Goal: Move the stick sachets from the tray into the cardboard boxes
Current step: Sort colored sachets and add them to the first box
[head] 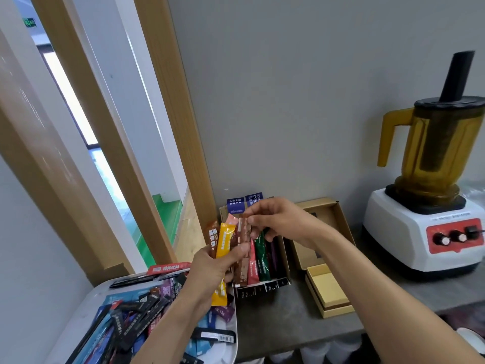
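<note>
My left hand (212, 269) grips a fan of stick sachets (223, 243), brown, yellow and pink among them, held upright above the tray's right edge. My right hand (273, 222) pinches the top of one brown sachet (242, 248) in that fan. Right behind them lies an open cardboard box (278, 283) with red, green and dark sachets (259, 261) standing in a row inside. The white tray (86, 311) at lower left holds a heap of several dark, blue and purple sachets (131, 313).
A second open cardboard box (322, 232) sits behind my right wrist, and a small yellow box (328, 292) lies in front of it. A blender (430, 179) with an amber jug stands at the right on the grey counter (288, 324). Grey wall behind.
</note>
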A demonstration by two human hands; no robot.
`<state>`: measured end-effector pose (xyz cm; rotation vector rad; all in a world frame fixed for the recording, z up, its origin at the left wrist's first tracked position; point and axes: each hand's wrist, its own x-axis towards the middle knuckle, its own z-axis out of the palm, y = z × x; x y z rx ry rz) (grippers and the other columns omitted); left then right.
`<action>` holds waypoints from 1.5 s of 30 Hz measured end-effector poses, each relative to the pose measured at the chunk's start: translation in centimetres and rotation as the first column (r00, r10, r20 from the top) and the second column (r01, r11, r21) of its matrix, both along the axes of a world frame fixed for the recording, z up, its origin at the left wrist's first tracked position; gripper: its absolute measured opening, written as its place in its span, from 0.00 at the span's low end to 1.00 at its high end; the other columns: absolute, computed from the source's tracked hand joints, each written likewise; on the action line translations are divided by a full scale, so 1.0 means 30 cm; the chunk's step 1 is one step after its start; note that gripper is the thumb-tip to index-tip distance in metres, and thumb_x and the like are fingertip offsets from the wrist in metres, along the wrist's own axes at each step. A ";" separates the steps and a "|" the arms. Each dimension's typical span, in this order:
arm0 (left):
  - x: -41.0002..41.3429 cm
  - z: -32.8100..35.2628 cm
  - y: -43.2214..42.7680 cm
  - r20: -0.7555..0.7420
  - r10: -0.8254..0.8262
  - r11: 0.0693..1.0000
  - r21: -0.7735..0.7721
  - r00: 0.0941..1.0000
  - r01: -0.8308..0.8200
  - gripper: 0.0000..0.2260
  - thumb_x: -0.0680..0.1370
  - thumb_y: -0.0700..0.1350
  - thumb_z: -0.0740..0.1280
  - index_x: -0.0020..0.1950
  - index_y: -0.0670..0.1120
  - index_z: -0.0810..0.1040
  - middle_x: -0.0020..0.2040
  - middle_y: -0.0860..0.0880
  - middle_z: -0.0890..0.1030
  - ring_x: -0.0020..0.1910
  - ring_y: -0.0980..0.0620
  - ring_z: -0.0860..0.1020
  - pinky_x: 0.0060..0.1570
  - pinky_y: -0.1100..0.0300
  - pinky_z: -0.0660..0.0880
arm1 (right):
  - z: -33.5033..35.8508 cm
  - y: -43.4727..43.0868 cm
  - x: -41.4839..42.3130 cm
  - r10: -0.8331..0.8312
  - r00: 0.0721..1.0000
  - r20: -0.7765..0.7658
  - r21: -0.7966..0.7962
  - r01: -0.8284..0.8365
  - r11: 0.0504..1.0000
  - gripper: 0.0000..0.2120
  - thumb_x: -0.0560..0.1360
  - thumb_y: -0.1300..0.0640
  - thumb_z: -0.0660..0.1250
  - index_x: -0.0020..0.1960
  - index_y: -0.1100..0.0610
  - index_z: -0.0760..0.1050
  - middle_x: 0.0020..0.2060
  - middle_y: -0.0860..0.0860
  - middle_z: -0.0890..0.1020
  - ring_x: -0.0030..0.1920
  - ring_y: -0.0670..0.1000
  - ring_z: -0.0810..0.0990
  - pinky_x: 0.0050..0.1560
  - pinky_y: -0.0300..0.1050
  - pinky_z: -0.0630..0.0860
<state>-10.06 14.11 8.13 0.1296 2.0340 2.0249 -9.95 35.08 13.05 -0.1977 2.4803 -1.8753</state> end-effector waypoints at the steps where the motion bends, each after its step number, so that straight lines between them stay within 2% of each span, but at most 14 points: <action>1: 0.001 0.003 -0.004 0.053 -0.024 1.000 0.015 0.998 0.023 0.24 0.69 0.58 0.81 0.56 0.42 0.85 0.50 0.41 0.88 0.46 0.40 0.83 0.38 0.51 0.81 | 0.004 0.013 -0.001 0.017 1.000 0.013 -0.079 -0.016 0.997 0.05 0.83 0.60 0.67 0.57 0.58 0.80 0.46 0.53 0.87 0.44 0.47 0.86 0.37 0.39 0.77; 4: 0.000 -0.002 -0.016 0.163 -0.097 0.994 0.068 0.982 0.086 0.22 0.76 0.57 0.75 0.61 0.41 0.83 0.55 0.38 0.87 0.54 0.41 0.85 0.29 0.63 0.73 | 0.012 0.044 -0.002 0.055 0.998 0.024 -0.294 -0.045 0.955 0.07 0.85 0.63 0.60 0.52 0.58 0.76 0.46 0.59 0.85 0.43 0.52 0.84 0.38 0.43 0.75; 8: -0.008 -0.025 -0.013 0.085 -0.070 0.997 0.048 0.994 0.067 0.27 0.68 0.51 0.82 0.61 0.39 0.82 0.53 0.34 0.86 0.52 0.38 0.82 0.29 0.62 0.72 | 0.013 0.040 -0.004 0.052 0.999 -0.010 -0.312 -0.053 0.949 0.16 0.86 0.60 0.52 0.50 0.59 0.78 0.51 0.59 0.87 0.49 0.54 0.83 0.42 0.45 0.78; 13: -0.020 -0.047 0.005 -0.035 0.031 0.998 0.051 0.999 -0.029 0.24 0.64 0.52 0.84 0.53 0.42 0.82 0.50 0.38 0.88 0.58 0.29 0.83 0.34 0.57 0.73 | 0.018 0.041 -0.014 0.004 1.000 -0.012 -0.342 -0.008 0.940 0.15 0.85 0.52 0.62 0.61 0.62 0.80 0.54 0.59 0.87 0.53 0.56 0.87 0.49 0.47 0.83; 18: -0.007 -0.032 0.006 -0.098 0.044 0.999 0.007 0.994 -0.043 0.23 0.64 0.53 0.83 0.52 0.44 0.83 0.48 0.40 0.88 0.55 0.33 0.85 0.38 0.54 0.74 | 0.009 0.036 -0.027 -0.158 0.973 -0.167 -0.070 0.148 0.986 0.06 0.77 0.59 0.75 0.53 0.59 0.83 0.44 0.53 0.88 0.46 0.49 0.88 0.42 0.41 0.85; 22: 0.001 -0.023 -0.003 -0.119 0.026 0.995 -0.088 0.993 -0.036 0.13 0.71 0.48 0.80 0.52 0.45 0.85 0.45 0.49 0.89 0.47 0.50 0.88 0.39 0.57 0.79 | 0.035 0.034 -0.069 -0.275 0.875 -0.399 0.157 0.361 0.919 0.03 0.77 0.61 0.75 0.51 0.55 0.84 0.45 0.49 0.87 0.48 0.48 0.86 0.45 0.43 0.84; 25: -0.005 -0.024 -0.022 -0.099 0.080 0.996 -0.034 0.992 -0.084 0.12 0.75 0.49 0.78 0.54 0.45 0.85 0.43 0.46 0.88 0.41 0.51 0.85 0.35 0.60 0.76 | 0.041 0.022 -0.107 -0.029 0.931 -0.364 0.634 0.271 0.724 0.05 0.78 0.61 0.73 0.53 0.54 0.83 0.49 0.48 0.86 0.52 0.49 0.84 0.53 0.46 0.83; 27: -0.013 -0.025 -0.032 -0.065 0.104 0.995 0.019 0.993 -0.102 0.13 0.75 0.50 0.78 0.55 0.45 0.85 0.42 0.43 0.86 0.41 0.48 0.82 0.34 0.59 0.74 | 0.020 -0.008 -0.132 0.031 0.960 -0.279 0.812 0.219 0.542 0.06 0.79 0.62 0.71 0.55 0.55 0.83 0.52 0.51 0.86 0.55 0.51 0.83 0.57 0.48 0.82; 29: -0.017 -0.026 -0.038 -0.062 0.104 0.994 0.049 0.993 -0.101 0.13 0.75 0.50 0.78 0.55 0.45 0.84 0.40 0.44 0.85 0.41 0.46 0.80 0.33 0.59 0.73 | -0.007 -0.040 -0.145 0.050 0.972 -0.229 0.892 0.189 0.412 0.09 0.80 0.62 0.70 0.58 0.56 0.83 0.55 0.52 0.84 0.56 0.53 0.83 0.57 0.48 0.81; 33: -0.016 -0.025 -0.051 -0.034 0.089 0.992 0.097 0.995 -0.086 0.19 0.74 0.55 0.77 0.55 0.42 0.82 0.38 0.45 0.83 0.35 0.51 0.79 0.31 0.61 0.73 | -0.044 -0.056 -0.138 0.078 0.940 -0.332 0.897 0.289 0.334 0.11 0.80 0.58 0.71 0.61 0.55 0.79 0.57 0.53 0.82 0.57 0.54 0.82 0.54 0.50 0.82; 36: -0.023 -0.022 -0.059 0.086 0.054 0.967 0.244 0.995 -0.074 0.16 0.76 0.54 0.75 0.53 0.43 0.79 0.37 0.47 0.79 0.31 0.54 0.76 0.26 0.63 0.71 | -0.059 -0.061 -0.127 0.090 0.896 -0.434 0.852 0.377 0.363 0.06 0.79 0.59 0.71 0.56 0.54 0.80 0.53 0.50 0.83 0.54 0.53 0.82 0.52 0.50 0.82; 39: -0.037 -0.028 -0.066 0.165 -0.056 0.921 0.389 0.985 -0.013 0.11 0.78 0.44 0.73 0.56 0.43 0.77 0.36 0.47 0.75 0.29 0.54 0.72 0.23 0.65 0.70 | -0.075 -0.064 -0.109 0.059 0.958 -0.281 0.888 0.236 0.395 0.06 0.80 0.58 0.70 0.56 0.55 0.80 0.51 0.51 0.84 0.52 0.52 0.84 0.53 0.49 0.83; 41: -0.042 -0.033 -0.070 0.170 -0.118 0.905 0.424 0.978 0.036 0.17 0.73 0.36 0.72 0.61 0.41 0.76 0.37 0.47 0.74 0.30 0.54 0.70 0.24 0.64 0.70 | -0.081 -0.061 -0.101 0.023 0.964 -0.265 0.872 0.229 0.432 0.07 0.81 0.57 0.69 0.57 0.56 0.81 0.50 0.50 0.84 0.52 0.51 0.84 0.53 0.48 0.83; 45: -0.041 -0.025 -0.060 0.134 -0.179 0.921 0.371 0.975 0.118 0.17 0.69 0.30 0.68 0.56 0.40 0.77 0.37 0.46 0.73 0.31 0.53 0.69 0.25 0.63 0.69 | -0.018 -0.090 -0.050 -0.093 0.904 -0.418 0.542 0.331 0.773 0.10 0.81 0.44 0.69 0.54 0.50 0.83 0.43 0.45 0.85 0.43 0.42 0.84 0.44 0.40 0.81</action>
